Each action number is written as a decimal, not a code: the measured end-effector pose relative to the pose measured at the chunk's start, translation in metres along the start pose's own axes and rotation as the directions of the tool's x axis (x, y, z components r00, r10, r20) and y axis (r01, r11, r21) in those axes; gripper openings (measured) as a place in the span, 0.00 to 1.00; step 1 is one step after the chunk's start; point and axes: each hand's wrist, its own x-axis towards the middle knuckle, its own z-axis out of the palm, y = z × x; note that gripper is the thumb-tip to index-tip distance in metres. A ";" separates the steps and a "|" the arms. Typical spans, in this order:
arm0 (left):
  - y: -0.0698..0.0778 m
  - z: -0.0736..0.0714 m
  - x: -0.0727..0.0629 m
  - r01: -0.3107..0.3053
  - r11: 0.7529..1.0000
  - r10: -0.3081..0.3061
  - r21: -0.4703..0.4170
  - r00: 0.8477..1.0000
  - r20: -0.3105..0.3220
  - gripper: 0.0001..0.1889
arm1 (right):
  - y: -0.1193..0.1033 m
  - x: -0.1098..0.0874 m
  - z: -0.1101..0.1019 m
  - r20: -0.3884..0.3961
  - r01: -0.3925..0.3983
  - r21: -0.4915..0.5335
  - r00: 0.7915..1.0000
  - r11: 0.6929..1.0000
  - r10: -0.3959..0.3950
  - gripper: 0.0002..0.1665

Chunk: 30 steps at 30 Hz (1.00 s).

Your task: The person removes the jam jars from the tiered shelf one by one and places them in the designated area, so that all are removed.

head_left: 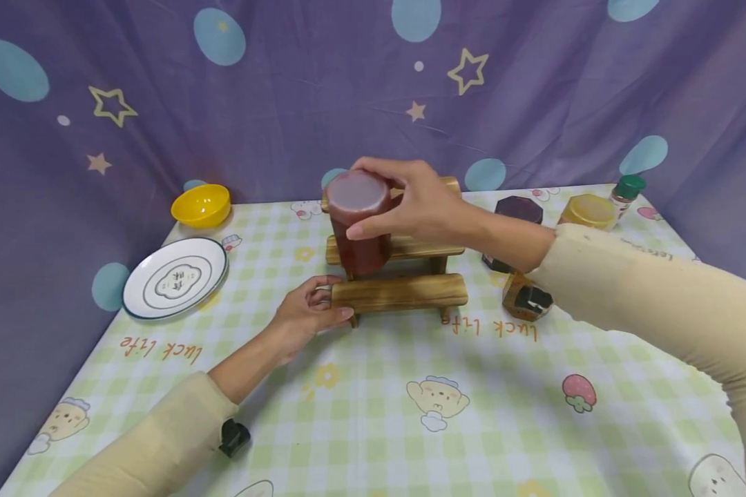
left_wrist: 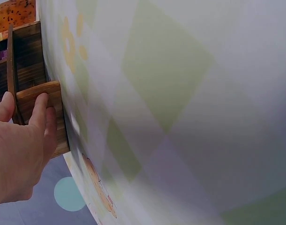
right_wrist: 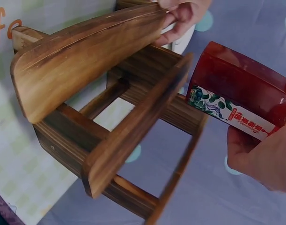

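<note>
A wooden three-tier step rack (head_left: 404, 293) stands in the middle of the table. My left hand (head_left: 301, 314) grips the left end of its lowest step, thumb at the front; the left wrist view shows the fingers (left_wrist: 40, 110) against the rack's wooden side. Above the steps, my right hand (head_left: 429, 200) holds a red jar (head_left: 365, 252) near its top, thumb on the near side. In the right wrist view this jar (right_wrist: 241, 79) carries a white label with leaves and red lettering, and it is apart from the steps.
Right of the rack are a dark purple jar (head_left: 519, 209), an amber jar (head_left: 514, 293) with a black label, a yellow-topped jar (head_left: 587, 210) and a green-capped shaker (head_left: 628, 190). A white plate (head_left: 149, 283) and yellow bowl (head_left: 202, 206) are at left. A purple curtain (head_left: 323, 90) hangs behind.
</note>
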 end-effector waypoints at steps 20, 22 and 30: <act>0.001 -0.001 -0.001 0.048 0.997 -0.047 0.053 0.999 -0.015 0.33 | -0.015 -0.035 -0.038 -0.164 -0.038 0.004 0.986 0.999 0.038 0.34; 0.001 -0.001 -0.002 0.049 0.997 -0.048 0.061 0.999 -0.017 0.33 | -0.018 -0.038 -0.041 -0.177 -0.042 -0.009 0.983 0.999 0.040 0.34; 0.001 0.000 -0.002 0.036 0.998 -0.037 0.042 0.999 0.002 0.33 | -0.026 -0.055 -0.058 -0.246 -0.095 -0.051 0.966 0.994 0.080 0.33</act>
